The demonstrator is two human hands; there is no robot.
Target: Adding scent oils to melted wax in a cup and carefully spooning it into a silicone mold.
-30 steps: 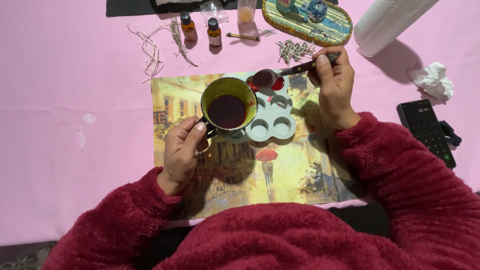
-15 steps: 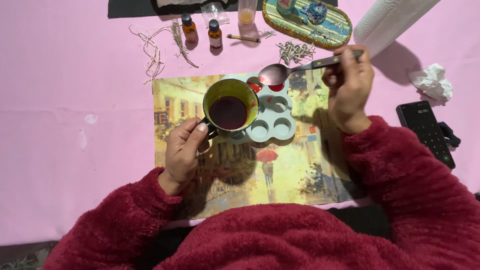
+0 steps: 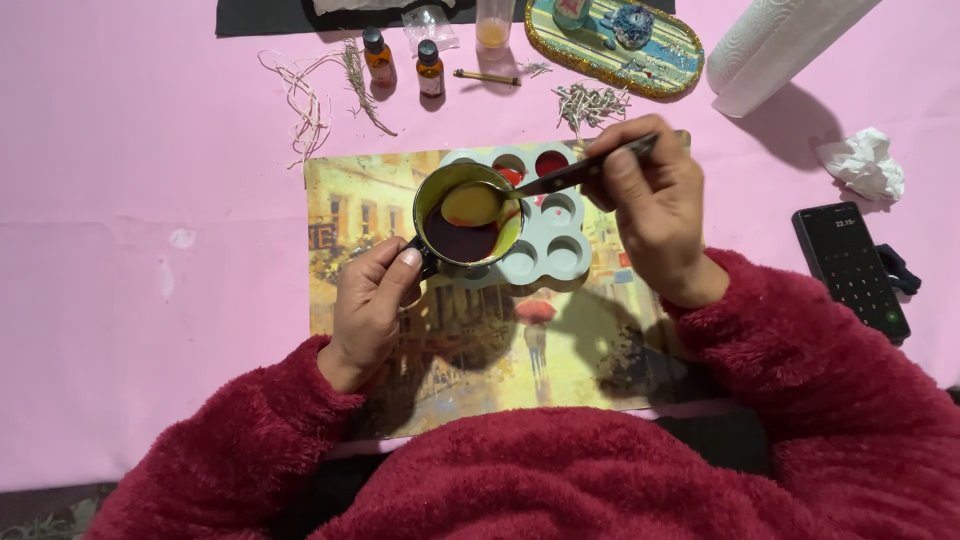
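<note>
The right hand (image 3: 650,205) is pinching a spoon (image 3: 500,200) by its handle. A moment ago the spoon was up over the red cups of the tray (image 3: 545,240), at 1 o'clock from the pot (image 3: 465,215). Now its bowl is sitting inside the pot, over the dark red liquid. The left hand (image 3: 370,305) is still wrapped tight around the pot's handle, at 7 o'clock from the pot. The pot is staying on the picture mat (image 3: 350,200), partly over the tray's left side.
</note>
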